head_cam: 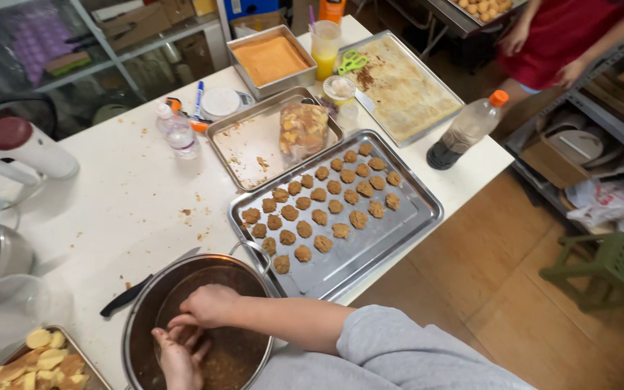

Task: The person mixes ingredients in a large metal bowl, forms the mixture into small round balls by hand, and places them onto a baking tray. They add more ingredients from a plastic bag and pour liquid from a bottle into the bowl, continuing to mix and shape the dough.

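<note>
Both my hands are inside a large steel pot (144,303) at the table's near edge, over a brown mixture at its bottom. My right hand (207,305) reaches in from the right with fingers curled, touching my left hand (180,355), whose fingers point up from below. They seem to press a bit of the brown mixture between them, but I cannot see it clearly. Just right of the pot lies a steel baking tray (391,231) with several rows of small brown dough balls (319,209) on its left half.
A black-handled knife (128,295) lies left of the pot. Behind are a second tray (243,144) with a bagged snack, a water bottle (178,133), an orange-filled pan (271,59), a paper-lined tray (406,90) and a dark bottle (464,130). A person in red stands at the top right.
</note>
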